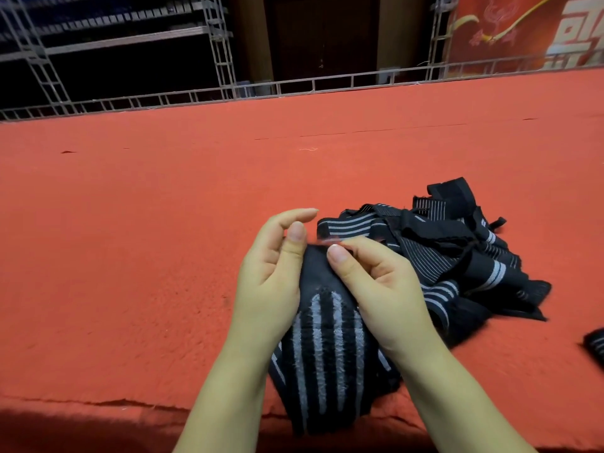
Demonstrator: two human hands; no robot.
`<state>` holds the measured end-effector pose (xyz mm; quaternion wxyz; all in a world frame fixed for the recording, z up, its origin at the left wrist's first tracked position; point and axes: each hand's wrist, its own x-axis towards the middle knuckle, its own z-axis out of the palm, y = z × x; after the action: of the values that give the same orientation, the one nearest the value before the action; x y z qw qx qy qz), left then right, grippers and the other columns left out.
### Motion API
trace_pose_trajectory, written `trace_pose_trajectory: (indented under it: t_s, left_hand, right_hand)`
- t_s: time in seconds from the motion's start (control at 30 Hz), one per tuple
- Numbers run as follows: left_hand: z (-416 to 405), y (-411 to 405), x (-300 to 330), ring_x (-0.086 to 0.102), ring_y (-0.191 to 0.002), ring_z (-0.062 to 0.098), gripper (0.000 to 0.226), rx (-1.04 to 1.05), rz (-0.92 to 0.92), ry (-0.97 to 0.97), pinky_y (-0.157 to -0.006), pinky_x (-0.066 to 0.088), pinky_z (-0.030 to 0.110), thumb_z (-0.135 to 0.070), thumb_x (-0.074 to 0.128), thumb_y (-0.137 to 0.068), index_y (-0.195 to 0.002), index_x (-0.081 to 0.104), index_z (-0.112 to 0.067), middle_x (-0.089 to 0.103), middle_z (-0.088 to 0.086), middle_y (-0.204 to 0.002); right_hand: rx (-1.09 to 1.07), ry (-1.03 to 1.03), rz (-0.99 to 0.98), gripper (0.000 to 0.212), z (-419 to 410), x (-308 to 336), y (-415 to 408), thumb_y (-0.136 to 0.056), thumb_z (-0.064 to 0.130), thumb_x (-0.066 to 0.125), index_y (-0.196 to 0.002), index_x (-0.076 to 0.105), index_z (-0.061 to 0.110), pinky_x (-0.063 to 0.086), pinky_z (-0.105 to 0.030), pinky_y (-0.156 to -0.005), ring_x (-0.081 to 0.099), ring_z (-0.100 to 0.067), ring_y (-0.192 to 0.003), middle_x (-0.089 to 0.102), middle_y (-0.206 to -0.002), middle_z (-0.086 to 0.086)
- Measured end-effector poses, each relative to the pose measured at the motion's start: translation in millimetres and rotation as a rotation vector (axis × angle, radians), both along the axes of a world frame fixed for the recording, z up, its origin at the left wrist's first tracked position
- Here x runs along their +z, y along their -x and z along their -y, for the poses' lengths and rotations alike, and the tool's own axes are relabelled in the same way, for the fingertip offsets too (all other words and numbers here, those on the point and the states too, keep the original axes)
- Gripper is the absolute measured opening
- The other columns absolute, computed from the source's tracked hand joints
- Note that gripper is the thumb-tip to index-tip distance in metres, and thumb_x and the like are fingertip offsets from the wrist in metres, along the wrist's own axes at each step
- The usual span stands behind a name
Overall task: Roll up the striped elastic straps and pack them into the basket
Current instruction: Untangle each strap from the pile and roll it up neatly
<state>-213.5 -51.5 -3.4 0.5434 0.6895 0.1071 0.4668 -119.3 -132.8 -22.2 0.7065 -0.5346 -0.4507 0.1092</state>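
A black elastic strap with grey stripes [323, 351] hangs between my hands over the front edge of the red felt table [163, 223]. My left hand [271, 273] holds its upper end from the left, thumb pressed on the dark fabric. My right hand [379, 289] pinches the same top edge from the right with thumb and forefinger. Just behind my right hand lies a loose pile of striped straps [457, 253]. No basket is in view.
Another strap piece [596, 344] peeks in at the right edge. A metal truss rail [294, 86] runs along the table's far side, with shelving behind at the left and a red banner [523, 27] at the back right.
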Motion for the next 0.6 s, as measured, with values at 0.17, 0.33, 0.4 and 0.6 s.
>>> trace_pose_trajectory:
  t_s: [0.17,0.33,0.4,0.6]
  left_hand:
    - [-11,12,-17,0.069,-0.092,0.009,0.055,-0.234,-0.348,0.030,-0.076,0.053,0.024,-0.070,0.064,-0.075,-0.118,0.062,-0.034,0.072,0.000,-0.107]
    - [1,15,-26,0.070,-0.092,0.016,0.016,-0.256,-0.244,0.162,-0.076,0.054,0.027,-0.026,0.065,-0.083,-0.100,0.067,-0.024,0.074,0.002,-0.097]
    - [-2,15,-22,0.069,-0.087,0.019,0.019,-0.242,-0.160,0.268,-0.073,0.055,0.029,-0.023,0.062,-0.082,-0.100,0.064,-0.016,0.073,0.006,-0.093]
    - [-2,11,-22,0.066,-0.082,0.021,0.016,-0.260,-0.095,0.366,-0.070,0.056,0.030,-0.026,0.057,-0.084,-0.095,0.067,-0.021,0.070,0.007,-0.091]
  right_hand:
    - [-0.115,-0.065,-0.084,0.019,1,8,-14,-0.092,0.022,0.061,-0.079,0.067,0.010,0.046,-0.030,-0.063,0.055,-0.013,-0.069,0.063,-0.072,-0.011]
    - [0.027,0.018,-0.081,0.020,2,9,-24,-0.087,0.048,0.058,-0.079,0.068,0.032,0.043,-0.020,-0.059,0.051,-0.005,-0.062,0.056,-0.066,0.012]
    - [0.180,0.137,-0.120,0.029,10,5,-28,-0.077,0.061,0.064,-0.088,0.067,0.035,0.046,-0.018,-0.056,0.052,-0.006,-0.061,0.057,-0.069,0.006]
    - [0.362,0.276,-0.260,0.025,26,-3,-29,-0.076,0.027,0.069,-0.095,0.071,0.011,0.052,-0.023,-0.058,0.055,-0.018,-0.073,0.060,-0.084,-0.012]
